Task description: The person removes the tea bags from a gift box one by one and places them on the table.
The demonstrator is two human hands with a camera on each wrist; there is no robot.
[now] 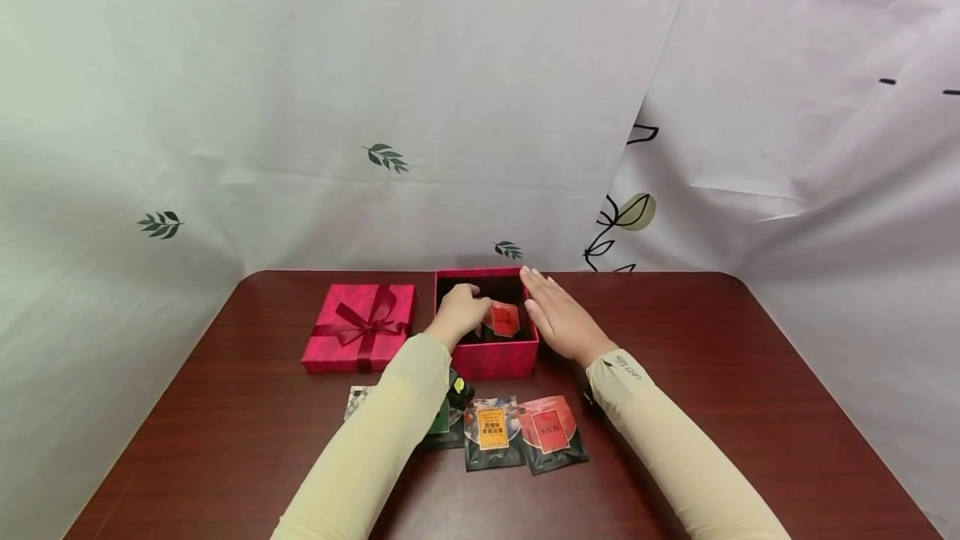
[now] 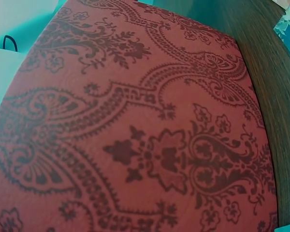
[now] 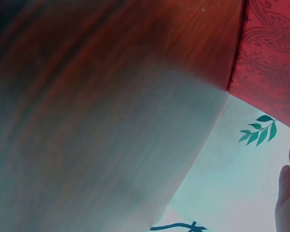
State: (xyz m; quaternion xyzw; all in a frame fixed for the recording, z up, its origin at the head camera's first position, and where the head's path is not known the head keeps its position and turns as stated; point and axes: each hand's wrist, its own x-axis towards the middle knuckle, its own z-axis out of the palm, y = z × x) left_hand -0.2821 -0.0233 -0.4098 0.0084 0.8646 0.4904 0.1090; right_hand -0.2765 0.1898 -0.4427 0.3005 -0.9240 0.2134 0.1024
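Note:
An open red patterned gift box stands at the back middle of the table. My left hand reaches over its left side, thumb and fingertips pinching the edge of a red-and-black tea sachet inside. The hand hides part of the box's interior. My right hand is flat with straight fingers, resting along the box's right side; in the right wrist view only its fingers show, near the box wall. The box's patterned wall fills most of the left wrist view.
Left of the box lies its red lid with a dark ribbon bow. In front are a yellow-labelled sachet, a red-labelled sachet and a green-labelled sachet, partly under the left sleeve. A white curtain hangs behind the table.

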